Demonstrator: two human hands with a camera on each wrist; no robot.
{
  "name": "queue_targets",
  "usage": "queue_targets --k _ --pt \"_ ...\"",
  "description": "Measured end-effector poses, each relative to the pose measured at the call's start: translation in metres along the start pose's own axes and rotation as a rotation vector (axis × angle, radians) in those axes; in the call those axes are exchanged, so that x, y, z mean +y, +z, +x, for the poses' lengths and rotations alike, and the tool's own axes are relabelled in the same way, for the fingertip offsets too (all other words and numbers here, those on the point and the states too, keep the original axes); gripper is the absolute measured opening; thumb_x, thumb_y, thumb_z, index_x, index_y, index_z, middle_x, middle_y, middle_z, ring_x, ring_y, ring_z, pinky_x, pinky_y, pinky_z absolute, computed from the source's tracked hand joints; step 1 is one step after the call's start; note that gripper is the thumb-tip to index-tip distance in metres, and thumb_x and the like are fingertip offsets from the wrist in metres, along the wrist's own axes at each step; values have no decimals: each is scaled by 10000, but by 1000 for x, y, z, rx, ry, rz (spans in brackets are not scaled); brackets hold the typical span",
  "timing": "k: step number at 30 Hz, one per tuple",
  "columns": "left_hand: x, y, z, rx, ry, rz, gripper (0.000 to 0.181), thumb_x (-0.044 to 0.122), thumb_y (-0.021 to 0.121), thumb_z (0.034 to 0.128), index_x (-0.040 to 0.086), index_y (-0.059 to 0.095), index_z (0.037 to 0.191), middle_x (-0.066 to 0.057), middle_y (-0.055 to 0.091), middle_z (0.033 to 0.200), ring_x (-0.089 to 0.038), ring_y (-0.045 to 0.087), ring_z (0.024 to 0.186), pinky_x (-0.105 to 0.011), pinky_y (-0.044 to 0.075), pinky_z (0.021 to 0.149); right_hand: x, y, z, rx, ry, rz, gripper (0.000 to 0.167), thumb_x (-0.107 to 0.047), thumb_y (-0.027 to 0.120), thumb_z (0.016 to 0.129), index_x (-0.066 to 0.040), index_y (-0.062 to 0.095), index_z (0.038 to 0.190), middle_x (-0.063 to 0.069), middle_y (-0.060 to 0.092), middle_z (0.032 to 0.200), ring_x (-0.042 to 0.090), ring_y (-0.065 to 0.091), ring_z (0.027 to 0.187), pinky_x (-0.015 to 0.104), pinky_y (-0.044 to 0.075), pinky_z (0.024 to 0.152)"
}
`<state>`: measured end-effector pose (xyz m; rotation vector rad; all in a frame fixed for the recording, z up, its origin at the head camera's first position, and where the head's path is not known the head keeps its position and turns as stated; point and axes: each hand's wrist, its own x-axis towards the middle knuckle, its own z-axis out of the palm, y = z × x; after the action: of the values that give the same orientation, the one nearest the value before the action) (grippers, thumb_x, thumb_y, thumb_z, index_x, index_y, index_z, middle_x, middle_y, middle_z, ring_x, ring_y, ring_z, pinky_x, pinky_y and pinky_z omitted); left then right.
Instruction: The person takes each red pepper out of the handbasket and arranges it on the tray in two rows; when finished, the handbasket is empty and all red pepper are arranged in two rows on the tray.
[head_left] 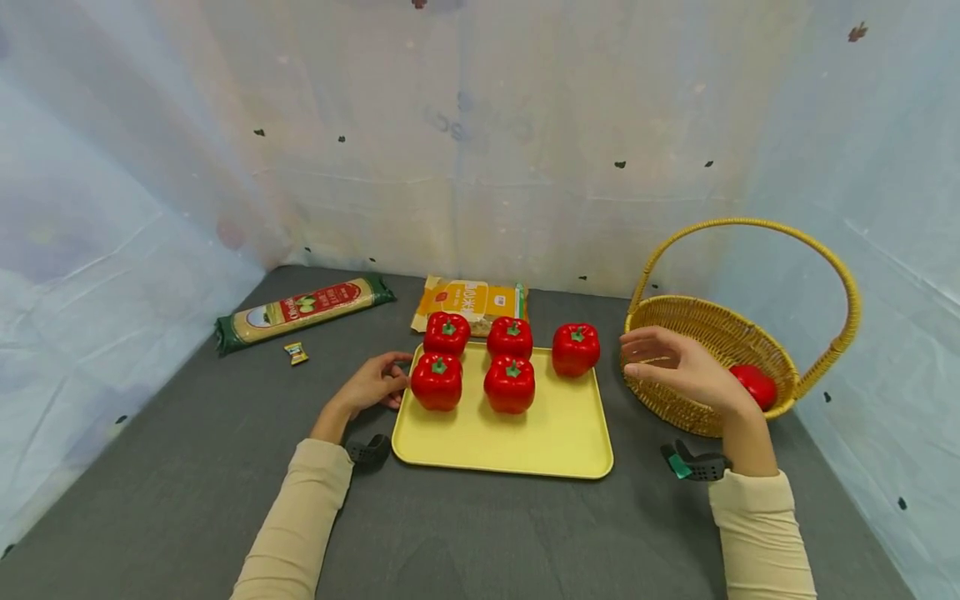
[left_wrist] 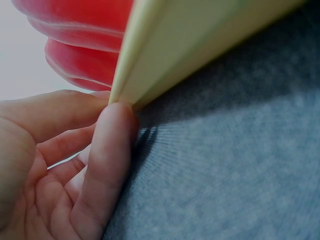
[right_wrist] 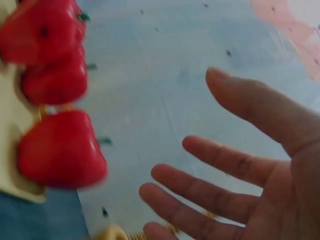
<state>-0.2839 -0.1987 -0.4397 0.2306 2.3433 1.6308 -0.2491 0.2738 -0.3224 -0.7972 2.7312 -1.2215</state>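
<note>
A yellow tray (head_left: 555,433) carries several red bell peppers (head_left: 510,385) with green stems. At its left edge my left hand (head_left: 377,382) pinches the rim between thumb and finger; the left wrist view shows the thumb (left_wrist: 112,130) against the rim, beside the tray's underside (left_wrist: 185,45). My right hand (head_left: 678,367) hovers between the tray and a woven basket (head_left: 697,321), overlapping the basket in the head view. Its fingers (right_wrist: 220,157) are spread and hold nothing. One red pepper (head_left: 756,385) lies inside the basket, partly hidden by the right wrist.
A long pasta packet (head_left: 303,310) lies at the back left, with a small wrapped candy (head_left: 296,353) in front of it. Behind the tray is an orange-yellow food bag (head_left: 476,302). The basket's tall handle (head_left: 851,292) arches up at the right. Pale sheeting (head_left: 465,208) surrounds the grey table.
</note>
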Motion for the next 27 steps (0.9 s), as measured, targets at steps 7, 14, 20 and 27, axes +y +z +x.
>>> queue_targets --k 7,14,20,27 --pt "-7 -1 6 25 7 33 477 91 564 930 -1 385 1362 -138 551 886 -167 583 620 -312 554 588 16 -33 -11 70 -9 -11 350 -152 594 924 -99 530 1263 77 571 1211 185 558 1098 166 477 813" --pt "-7 0 4 30 -6 29 467 89 571 924 18 401 1353 -140 550 896 -173 590 622 -318 555 591 31 -52 -18 84 54 -22 348 -180 583 932 -125 533 1272 37 554 1243 81 553 1091 169 480 791" --pt "-8 0 5 28 1 29 476 89 571 926 6 393 1360 -138 551 892 -165 586 620 -310 553 588 41 -62 -20 95 96 -67 331 -213 578 936 -151 548 1260 -32 570 1204 6 546 1037 194 485 766" --pt "4 1 -4 -5 29 6 485 50 549 929 -56 362 1363 -146 553 879 -173 577 618 -302 547 571 50 -73 -19 102 184 -173 427 -327 568 934 -89 516 1286 60 549 1247 150 490 1136 206 452 762"
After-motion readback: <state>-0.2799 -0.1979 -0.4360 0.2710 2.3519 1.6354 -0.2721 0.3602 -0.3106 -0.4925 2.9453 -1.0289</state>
